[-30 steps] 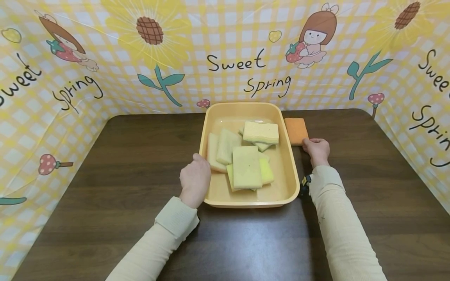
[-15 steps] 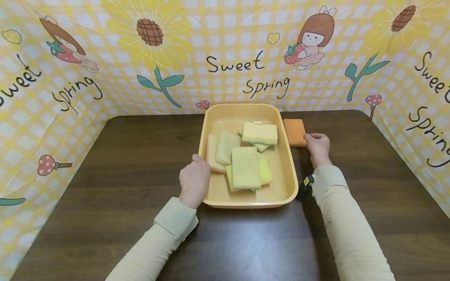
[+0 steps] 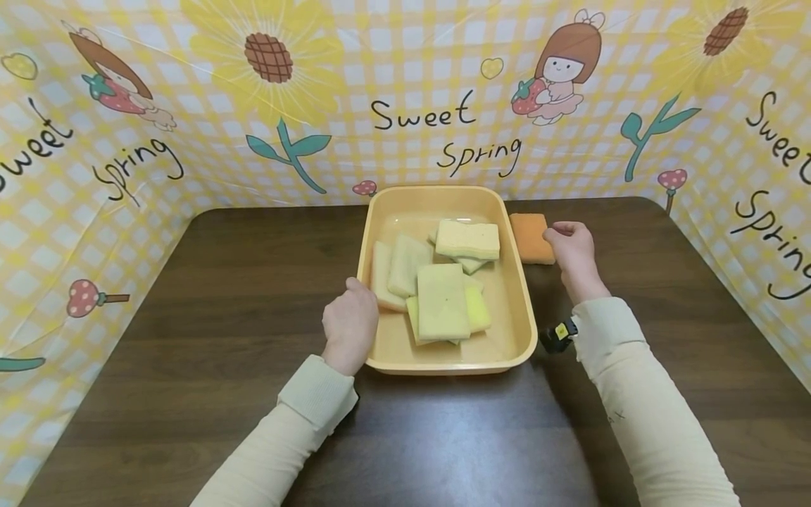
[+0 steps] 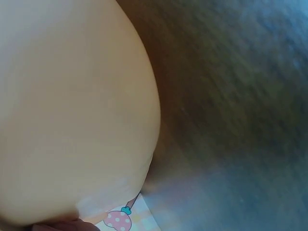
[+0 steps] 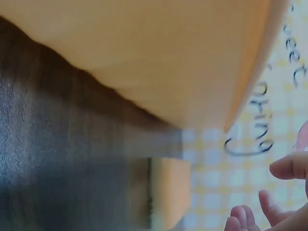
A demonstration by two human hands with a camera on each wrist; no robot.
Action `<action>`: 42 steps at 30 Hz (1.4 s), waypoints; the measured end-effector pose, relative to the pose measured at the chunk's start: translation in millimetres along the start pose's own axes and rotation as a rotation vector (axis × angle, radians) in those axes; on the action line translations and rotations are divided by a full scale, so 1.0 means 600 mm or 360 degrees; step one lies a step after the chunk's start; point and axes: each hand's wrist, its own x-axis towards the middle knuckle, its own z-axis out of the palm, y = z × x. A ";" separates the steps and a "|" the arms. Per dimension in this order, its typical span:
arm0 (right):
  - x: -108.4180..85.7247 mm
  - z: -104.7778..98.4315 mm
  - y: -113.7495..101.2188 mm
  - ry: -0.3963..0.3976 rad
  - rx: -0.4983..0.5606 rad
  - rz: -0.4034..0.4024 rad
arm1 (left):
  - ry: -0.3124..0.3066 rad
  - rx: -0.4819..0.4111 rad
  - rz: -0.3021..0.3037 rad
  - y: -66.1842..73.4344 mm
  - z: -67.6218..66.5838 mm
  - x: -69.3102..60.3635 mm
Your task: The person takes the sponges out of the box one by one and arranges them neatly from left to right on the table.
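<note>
A yellow-orange basin (image 3: 443, 368) stands on the table, its left rim gripped by my left hand (image 3: 351, 327). The left wrist view is mostly filled by that hand (image 4: 77, 106), its fingertips hidden. Inside lie several sponges: a pale green one (image 3: 442, 303) over a bright yellow one (image 3: 479, 310), a cream one (image 3: 467, 241) behind, and pale ones at the left. An orange sponge (image 3: 531, 239) lies outside, against the basin's right side. Beside it, my right hand (image 3: 573, 257) holds nothing; the right wrist view shows its thumb and fingers (image 5: 244, 216) apart from the sponge (image 5: 175, 192).
A brown wooden table (image 3: 241, 282) carries the basin near its back edge. Behind and at both sides hangs a yellow checked cloth (image 3: 405, 169) with flowers and lettering. A small black device (image 3: 559, 336) is at my right wrist.
My right hand has come off the orange sponge's near right corner and moved slightly up and away from it. The sponge and my left hand have hardly moved.
</note>
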 end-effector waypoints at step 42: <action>-0.174 0.091 0.013 -0.0726 -0.0875 -0.0547 | -0.0036 0.0020 -0.0018 0.002 -0.003 0.001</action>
